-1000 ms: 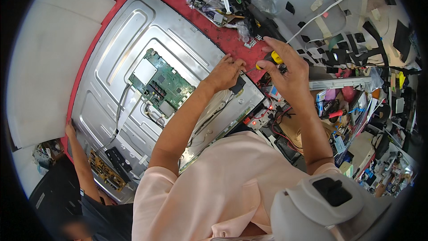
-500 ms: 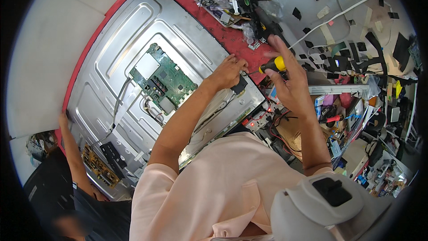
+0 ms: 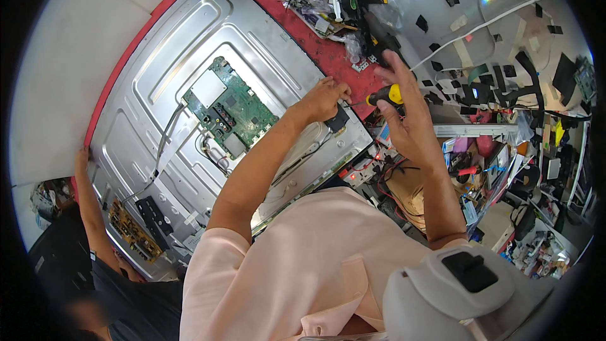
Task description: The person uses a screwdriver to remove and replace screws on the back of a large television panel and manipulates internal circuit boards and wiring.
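A large silver metal back panel of a flat-screen TV [image 3: 136, 132] lies at a slant, with a green circuit board [image 3: 243, 104] on it. My left hand [image 3: 322, 100] rests at the panel's right edge, fingers curled and pinched together; what they hold is hidden. Between the thumb and fingers of my right hand [image 3: 410, 120] sits the handle of a yellow and black screwdriver [image 3: 392, 95], its thin shaft pointing left toward my left fingertips. Those right fingers are stretched upward along the handle. Just below my left hand a small black part [image 3: 338, 121] sits by the panel's corner.
Another person's arm [image 3: 95, 215] reaches to the panel's far-left edge, near a brown circuit board [image 3: 132, 230]. Tools and bags clutter the red mat [image 3: 341, 57] at the back. A power strip with red lights [image 3: 363, 173] and wires lies close to my body.
My right fingers have shifted slightly along the screwdriver handle. The left hand keeps its place at the panel edge. The other person's arm appears slightly farther left.
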